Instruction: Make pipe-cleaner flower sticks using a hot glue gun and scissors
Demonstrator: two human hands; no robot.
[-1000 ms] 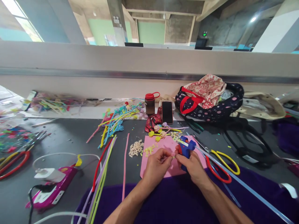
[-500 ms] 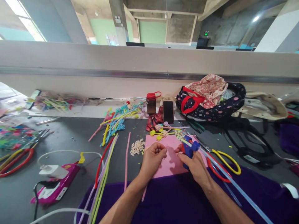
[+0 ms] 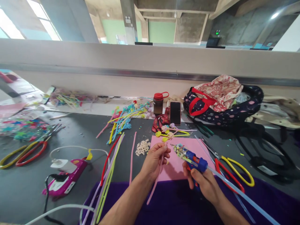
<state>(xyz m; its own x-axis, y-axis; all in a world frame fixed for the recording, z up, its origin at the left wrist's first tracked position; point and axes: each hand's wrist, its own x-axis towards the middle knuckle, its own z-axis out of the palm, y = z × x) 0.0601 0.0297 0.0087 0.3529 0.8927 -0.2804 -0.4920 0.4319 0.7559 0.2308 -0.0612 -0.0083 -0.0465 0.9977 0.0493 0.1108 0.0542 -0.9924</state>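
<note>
My left hand (image 3: 157,159) is closed above the pink sheet (image 3: 181,167), fingertips pinched on a pink pipe cleaner (image 3: 155,187) that hangs down towards me. Whatever sits at the very fingertips is too small to make out. Wrapped around the handle of a blue hot glue gun (image 3: 193,159) is my right hand (image 3: 202,181). The gun's nozzle, crusted with coloured bits, points left at my left fingertips, a short gap away. A long clear glue stick (image 3: 241,193) runs out of its back. Small pale wooden pieces (image 3: 142,147) lie in a heap beside the sheet.
Red-and-yellow-handled scissors (image 3: 231,165) lie at right, another pair (image 3: 30,153) at left. Pipe cleaners (image 3: 107,178) lie left of my arm, near a magenta power strip (image 3: 67,178). Behind are yellow flowers (image 3: 166,135), a phone (image 3: 175,113), a bottle (image 3: 158,104) and a bag (image 3: 225,115).
My right hand has shifted its grip on the glue gun and brought its nozzle round to my left fingertips. My left hand has turned, showing the pink pipe cleaner. The view has swung slightly left.
</note>
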